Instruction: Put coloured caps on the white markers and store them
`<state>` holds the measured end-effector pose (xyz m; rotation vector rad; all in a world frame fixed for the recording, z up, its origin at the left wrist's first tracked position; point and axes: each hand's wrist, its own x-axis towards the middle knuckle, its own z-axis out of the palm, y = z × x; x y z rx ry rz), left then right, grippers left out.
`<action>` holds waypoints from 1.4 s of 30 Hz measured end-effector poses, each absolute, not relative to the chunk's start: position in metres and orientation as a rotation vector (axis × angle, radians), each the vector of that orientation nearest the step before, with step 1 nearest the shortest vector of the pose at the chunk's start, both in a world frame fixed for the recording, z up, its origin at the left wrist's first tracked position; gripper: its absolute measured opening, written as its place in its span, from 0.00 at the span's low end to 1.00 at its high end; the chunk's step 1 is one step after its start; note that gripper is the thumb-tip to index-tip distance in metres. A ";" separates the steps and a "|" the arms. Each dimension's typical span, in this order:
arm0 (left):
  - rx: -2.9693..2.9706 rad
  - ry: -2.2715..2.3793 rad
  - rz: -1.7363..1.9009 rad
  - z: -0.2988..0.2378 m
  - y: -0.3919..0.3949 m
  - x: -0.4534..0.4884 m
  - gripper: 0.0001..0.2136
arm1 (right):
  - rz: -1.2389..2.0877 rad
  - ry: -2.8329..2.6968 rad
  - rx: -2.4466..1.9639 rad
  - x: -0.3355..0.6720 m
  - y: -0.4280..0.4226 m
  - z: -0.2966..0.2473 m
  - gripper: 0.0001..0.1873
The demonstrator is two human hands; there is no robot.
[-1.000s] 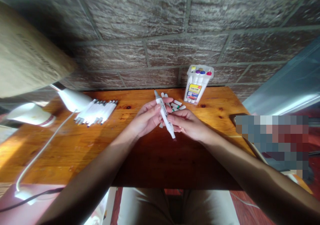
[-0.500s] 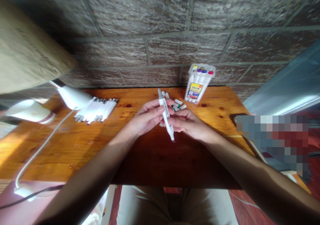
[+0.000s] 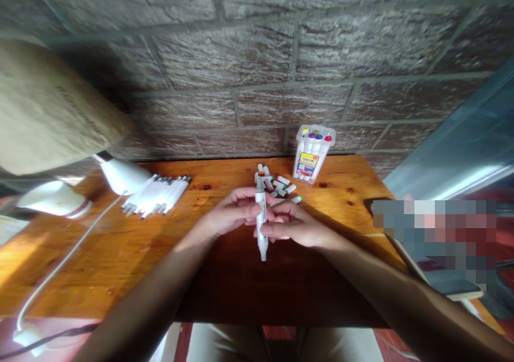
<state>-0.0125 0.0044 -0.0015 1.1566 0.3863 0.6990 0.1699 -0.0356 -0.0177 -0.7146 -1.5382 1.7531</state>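
Between both hands I hold one white marker (image 3: 262, 220), roughly upright in the view, with a grey part at its far end and a tapered near end with a dark tip. My left hand (image 3: 233, 212) pinches its upper half between thumb and fingers. Lower down, my right hand (image 3: 295, 225) grips the barrel with thumb and fingers. Just beyond my hands, several loose marker caps (image 3: 283, 180) with coloured ends lie scattered on the wooden table (image 3: 217, 185).
A clear case (image 3: 313, 153) of markers with coloured ends stands near the stone wall (image 3: 261, 105). Several white markers (image 3: 156, 195) lie side by side at left, near a white lamp base (image 3: 124, 175) and its cable (image 3: 76, 244). A blurred-out device (image 3: 436, 249) sits at right.
The marker has turned from a slant to nearly upright in the view. Both hands still hold it. The camera view has tilted up, so the things on the table appear lower.
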 end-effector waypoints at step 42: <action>1.126 0.543 0.898 -0.001 0.014 -0.007 0.19 | 1.499 -1.498 -0.895 0.174 -0.031 -0.001 0.21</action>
